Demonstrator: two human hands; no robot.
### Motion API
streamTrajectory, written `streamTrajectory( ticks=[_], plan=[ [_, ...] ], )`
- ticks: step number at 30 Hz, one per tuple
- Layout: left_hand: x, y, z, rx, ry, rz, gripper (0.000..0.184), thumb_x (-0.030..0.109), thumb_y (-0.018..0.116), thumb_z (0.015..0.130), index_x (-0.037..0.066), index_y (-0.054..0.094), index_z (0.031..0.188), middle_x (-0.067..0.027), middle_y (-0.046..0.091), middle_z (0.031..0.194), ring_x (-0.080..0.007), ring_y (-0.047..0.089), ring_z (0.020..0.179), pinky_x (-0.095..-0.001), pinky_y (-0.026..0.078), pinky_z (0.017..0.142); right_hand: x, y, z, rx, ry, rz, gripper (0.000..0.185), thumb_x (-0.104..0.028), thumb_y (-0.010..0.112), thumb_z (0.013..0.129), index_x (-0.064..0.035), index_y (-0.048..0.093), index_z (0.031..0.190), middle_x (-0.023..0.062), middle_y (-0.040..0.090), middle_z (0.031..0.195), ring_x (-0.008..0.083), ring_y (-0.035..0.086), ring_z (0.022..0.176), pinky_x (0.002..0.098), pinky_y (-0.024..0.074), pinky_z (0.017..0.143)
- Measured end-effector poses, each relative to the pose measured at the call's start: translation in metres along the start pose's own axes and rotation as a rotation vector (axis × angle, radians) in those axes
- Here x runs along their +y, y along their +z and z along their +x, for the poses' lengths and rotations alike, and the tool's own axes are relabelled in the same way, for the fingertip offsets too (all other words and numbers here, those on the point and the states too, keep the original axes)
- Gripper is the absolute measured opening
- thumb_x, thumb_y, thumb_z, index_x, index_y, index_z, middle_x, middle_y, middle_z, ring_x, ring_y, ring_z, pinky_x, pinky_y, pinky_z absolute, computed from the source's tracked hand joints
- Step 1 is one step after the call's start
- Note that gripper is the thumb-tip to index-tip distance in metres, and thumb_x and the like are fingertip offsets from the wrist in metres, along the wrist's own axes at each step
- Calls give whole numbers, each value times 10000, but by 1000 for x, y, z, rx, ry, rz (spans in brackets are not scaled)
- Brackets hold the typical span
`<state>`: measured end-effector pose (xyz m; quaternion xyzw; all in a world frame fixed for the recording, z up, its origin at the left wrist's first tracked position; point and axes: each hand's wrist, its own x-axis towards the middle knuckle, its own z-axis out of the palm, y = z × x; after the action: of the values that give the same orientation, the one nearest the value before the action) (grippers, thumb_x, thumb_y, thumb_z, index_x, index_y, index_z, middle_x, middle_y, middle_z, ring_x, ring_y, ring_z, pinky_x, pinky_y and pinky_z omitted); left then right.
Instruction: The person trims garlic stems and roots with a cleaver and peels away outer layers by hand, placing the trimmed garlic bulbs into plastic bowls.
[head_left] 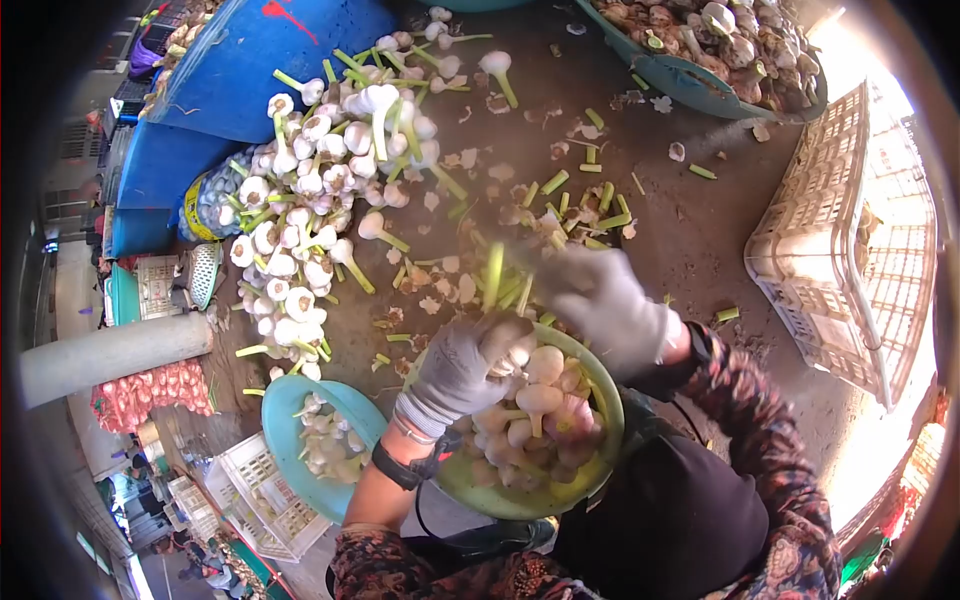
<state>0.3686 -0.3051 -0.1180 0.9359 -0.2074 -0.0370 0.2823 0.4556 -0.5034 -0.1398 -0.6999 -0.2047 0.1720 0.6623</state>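
My left hand [465, 365], in a grey-white glove, is closed round a garlic bulb [510, 355] whose green stem [494, 275] points up. It is over the left rim of a yellow-green basin [612, 400] holding garlic bulbs [540, 400]. My right hand [610, 305], gloved too and smeared by motion, is just right of the stem, above the basin's upper edge; what it holds, if anything, is too blurred to tell. Cut stem pieces [555, 182] and papery skins lie on the brown floor beyond both hands.
A large heap of stemmed garlic [330, 170] spills beside blue barrels [250, 60] at upper left. A turquoise basin [350, 405] with bulbs and a white crate [235, 495] are lower left. A white crate [810, 220] stands right; a full green tub [680, 75] is at the top.
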Motion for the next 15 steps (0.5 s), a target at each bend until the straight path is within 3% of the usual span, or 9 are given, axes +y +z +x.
streamTrajectory(
  ticks=[1, 3, 5, 7, 8, 10, 12, 13, 15],
  plan=[
    [5, -9, 2, 14, 112, 111, 536, 119, 705, 628, 130, 532, 1135, -80, 614, 1062, -282, 610, 824, -380, 482, 671, 2, -7, -1, -316, 104, -553, 370, -349, 643, 755, 8, 620, 850, 226, 633, 792, 370, 632, 727, 407, 494, 648],
    [14, -29, -2, 37, 231, 87, 580, 123, 714, 597, 137, 528, 1147, -60, 604, 1106, -257, 616, 831, -362, 484, 711, 89, -10, -12, -595, 168, -858, 343, -339, 637, 752, -6, 625, 828, 208, 626, 742, 373, 621, 728, 397, 491, 649],
    [21, -43, -11, -149, 145, -34, 573, 177, 734, 647, 127, 517, 1175, -90, 595, 1115, -277, 617, 868, -383, 491, 769, 100, -25, -19, -410, 254, -740, 319, -327, 627, 758, -13, 627, 819, 205, 620, 732, 367, 618, 727, 397, 486, 647],
    [26, -48, -16, -639, -108, -4, 614, 343, 721, 710, 164, 493, 1252, -117, 589, 1051, -302, 615, 835, -414, 506, 749, 102, -21, -25, -179, 358, -592, 297, -314, 617, 764, -21, 629, 809, 201, 614, 723, 362, 616, 725, 397, 481, 646],
    [8, -49, -16, -564, -15, -207, 616, 352, 757, 685, 143, 520, 1214, -154, 578, 1097, -321, 619, 880, -418, 493, 804, 93, -22, -23, -160, 342, -557, 274, -293, 613, 768, -22, 627, 805, 200, 609, 723, 358, 615, 715, 395, 476, 639],
    [-54, -36, -23, -137, -340, -269, 624, 388, 793, 665, 86, 542, 1150, -145, 620, 1016, -277, 633, 884, -357, 496, 777, 81, -20, -20, -114, 267, -475, 223, -237, 604, 780, -17, 630, 812, 197, 602, 732, 355, 607, 697, 386, 466, 624],
    [-126, -36, -4, 223, -937, -74, 707, 473, 722, 728, 20, 498, 1222, -77, 638, 815, -203, 618, 745, -311, 488, 693, 71, -12, -15, -84, 309, -363, 220, -234, 605, 783, -20, 637, 822, 193, 603, 730, 361, 605, 702, 386, 467, 625],
    [-179, -31, 1, 323, -1082, 25, 814, 616, 680, 679, 10, 501, 1192, -165, 626, 1045, -310, 610, 951, -383, 479, 812, 69, -11, -10, -52, 351, -257, 217, -231, 605, 785, -22, 644, 831, 190, 604, 728, 366, 603, 708, 386, 468, 625],
    [-246, -11, 15, 453, -1160, 343, 787, 541, 702, 689, 1, 476, 1215, -192, 619, 1048, -336, 588, 1002, -402, 464, 841, 76, -4, -4, -45, 324, -304, 219, -232, 602, 791, -25, 650, 839, 189, 605, 722, 370, 601, 707, 382, 469, 626]
  ],
)
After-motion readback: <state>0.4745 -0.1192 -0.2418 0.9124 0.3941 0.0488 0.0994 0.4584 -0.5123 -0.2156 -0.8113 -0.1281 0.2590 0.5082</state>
